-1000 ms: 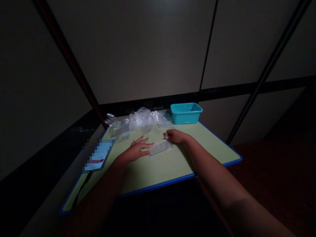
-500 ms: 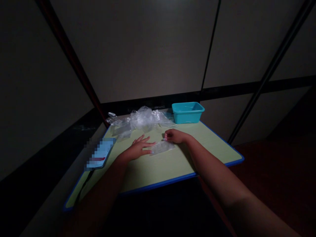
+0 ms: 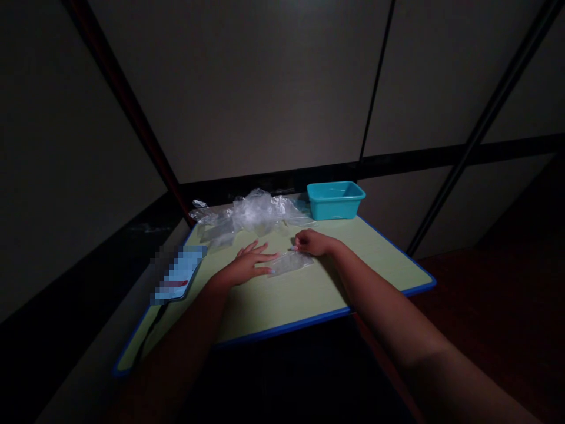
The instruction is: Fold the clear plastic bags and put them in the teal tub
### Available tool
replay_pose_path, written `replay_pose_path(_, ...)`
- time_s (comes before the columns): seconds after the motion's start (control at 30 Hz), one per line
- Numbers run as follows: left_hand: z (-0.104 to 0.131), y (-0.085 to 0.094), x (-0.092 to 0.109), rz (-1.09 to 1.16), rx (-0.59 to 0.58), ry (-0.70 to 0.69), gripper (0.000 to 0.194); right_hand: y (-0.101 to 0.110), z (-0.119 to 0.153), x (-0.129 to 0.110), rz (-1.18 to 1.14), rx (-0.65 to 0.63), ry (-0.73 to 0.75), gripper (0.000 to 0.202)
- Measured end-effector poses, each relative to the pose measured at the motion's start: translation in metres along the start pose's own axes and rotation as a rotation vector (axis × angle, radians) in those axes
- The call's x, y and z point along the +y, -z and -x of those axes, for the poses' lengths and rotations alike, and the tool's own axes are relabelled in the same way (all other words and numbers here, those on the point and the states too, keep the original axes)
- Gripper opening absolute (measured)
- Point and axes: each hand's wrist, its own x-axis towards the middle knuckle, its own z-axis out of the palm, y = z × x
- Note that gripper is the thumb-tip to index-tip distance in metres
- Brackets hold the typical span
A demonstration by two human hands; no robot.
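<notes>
Our spread left hand (image 3: 243, 268) touches a clear bag (image 3: 291, 264).
Our right hand (image 3: 311, 242) pinches its edge; a screen (image 3: 180, 278) is blurred.

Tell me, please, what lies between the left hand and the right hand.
In the head view, a flat piece of clear plastic lies on the table between them.

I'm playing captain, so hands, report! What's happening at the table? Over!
Left hand spread at left end of clear plastic strip. Right hand bunched at its far edge, grip unclear. Strip flat on table. Crumpled plastic beyond, apart from it.
</notes>
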Motion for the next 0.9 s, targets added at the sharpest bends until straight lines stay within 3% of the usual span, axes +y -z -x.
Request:
replay_pose_path(0.53, -0.001, 0.000, 0.001, -0.025, -0.023, 0.011, 0.056, -0.005, -0.005, 0.014, 0.104, -0.023, 0.049, 0.019)
replay_pose_path(0.9, -0.001, -0.002, 0.000, -0.047, -0.006, 0.001, 0.057, 0.003, -0.001, 0.004, 0.205, -0.068, -0.079, 0.020)
